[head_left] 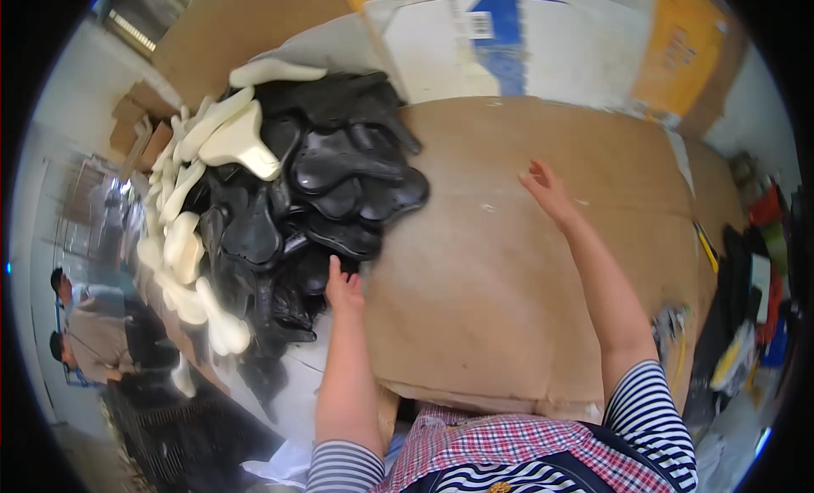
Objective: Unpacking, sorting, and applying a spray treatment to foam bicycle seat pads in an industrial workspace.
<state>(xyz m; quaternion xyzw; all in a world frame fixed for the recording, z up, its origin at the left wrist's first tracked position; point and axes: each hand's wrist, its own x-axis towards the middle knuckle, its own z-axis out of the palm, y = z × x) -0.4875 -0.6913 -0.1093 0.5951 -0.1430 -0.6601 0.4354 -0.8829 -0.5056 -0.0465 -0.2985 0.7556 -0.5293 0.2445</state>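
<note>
This is a workshop or small factory floor for moulded parts. A bench covered in flattened brown cardboard is the landmark. At its left edge lies a heap of identical black moulded shells, with cream-coloured shells of the same shape stacked beyond them. Behind the bench stand large opened cartons. To its right hang tools and coloured gear. Far left of the bench, two other people work on a grey floor.

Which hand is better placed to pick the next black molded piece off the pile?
Left, probably. The left hand is at the edge of the pile of black molded pieces, while the right hand lies out on bare cardboard sheet, away from the pile.
</note>
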